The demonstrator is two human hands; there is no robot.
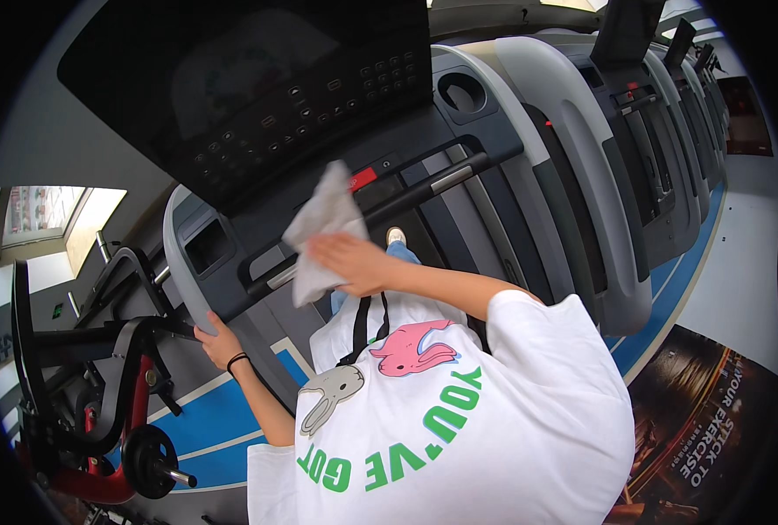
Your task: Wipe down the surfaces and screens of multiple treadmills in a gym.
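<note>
My right hand (354, 262) holds a white cloth (327, 212) over the front crossbar (441, 182) of a treadmill, left of the bar's middle. The cloth's upper end flares toward a red button (362, 179) on the console, and its lower end hangs beneath my fingers. Blur softens the fingertips. At the treadmill's left side, my left hand (221, 341) is wrapped round the end of the grey side handrail (198, 293); a dark band circles that wrist. Above the bar rises a large black screen (258, 79) with touch symbols along its lower part.
More treadmills (572, 166) stand in a row to the right. On the left is a black and red weight machine (131, 411) with a weight plate (149, 461). A cup holder (462, 92) is set into the console's right side. Blue strips (209, 429) mark the floor.
</note>
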